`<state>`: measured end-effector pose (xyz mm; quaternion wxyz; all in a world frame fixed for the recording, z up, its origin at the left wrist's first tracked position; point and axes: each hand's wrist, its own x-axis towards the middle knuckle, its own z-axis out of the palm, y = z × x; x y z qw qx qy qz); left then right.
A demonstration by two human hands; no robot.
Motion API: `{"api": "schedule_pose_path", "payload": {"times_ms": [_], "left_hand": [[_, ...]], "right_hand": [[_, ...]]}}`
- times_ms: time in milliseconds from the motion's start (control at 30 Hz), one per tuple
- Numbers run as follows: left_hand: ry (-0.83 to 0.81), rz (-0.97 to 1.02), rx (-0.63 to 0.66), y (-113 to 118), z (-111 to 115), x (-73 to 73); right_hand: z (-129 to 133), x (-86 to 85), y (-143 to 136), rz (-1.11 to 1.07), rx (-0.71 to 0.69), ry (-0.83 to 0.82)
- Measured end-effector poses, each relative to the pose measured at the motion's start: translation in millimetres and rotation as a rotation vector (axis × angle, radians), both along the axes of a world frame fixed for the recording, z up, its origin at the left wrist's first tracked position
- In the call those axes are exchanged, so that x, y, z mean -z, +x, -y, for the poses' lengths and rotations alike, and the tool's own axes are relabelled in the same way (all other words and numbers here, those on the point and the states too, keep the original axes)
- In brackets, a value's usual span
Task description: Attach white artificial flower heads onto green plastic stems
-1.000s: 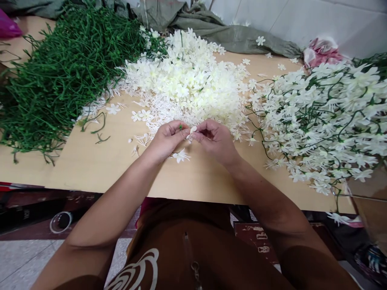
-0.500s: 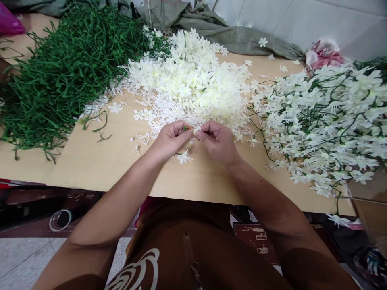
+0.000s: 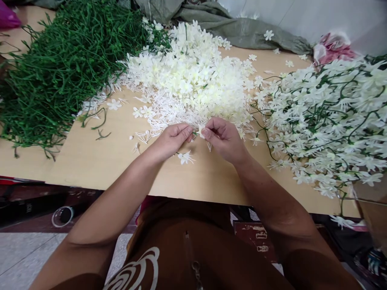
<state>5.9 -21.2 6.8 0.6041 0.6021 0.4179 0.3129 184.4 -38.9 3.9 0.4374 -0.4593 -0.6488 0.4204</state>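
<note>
My left hand (image 3: 177,139) pinches a green stem (image 3: 195,134) whose tip points toward my right hand. Between thumb and fingertips, my right hand (image 3: 222,137) grips a white flower (image 3: 201,131), with thin white strands hanging below it. The two hands are close together, and the stem meets or nearly meets the flower. Just below my left hand, a white flower on a stem (image 3: 185,157) lies on the tabletop (image 3: 193,181). Behind my hands spreads a heap of loose white flowers (image 3: 193,76), with white stamen pieces (image 3: 169,110) along its near side.
A large pile of green stems (image 3: 72,60) covers the left of the table. On the right lies a pile of white flowers on green stems (image 3: 329,121). Grey cloth (image 3: 236,32) runs along the wall, near a pink and white bag (image 3: 332,48).
My right hand has moved slightly right, and the flower in it now shows its face, with strands hanging below. My left hand has turned, bringing the green stem toward the flower. The view has shifted slightly.
</note>
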Motion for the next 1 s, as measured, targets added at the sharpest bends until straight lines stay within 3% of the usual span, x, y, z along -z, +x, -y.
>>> {"api": "schedule_pose_path", "payload": {"times_ms": [300,700,1000], "left_hand": [[-0.059,-0.001,-0.031,0.8,-1.2,2.1],[0.073,-0.022,0.041,2.1,-1.8,3.6],[0.096,-0.013,-0.007,5.2,-1.5,9.3]], "right_hand": [[3.3,0.2,-1.7,0.047,0.066,0.043],[5.6,6.5,-5.9,0.160,0.113,0.148],[6.2,19.5,-12.9,-0.062,0.095,0.074]]}}
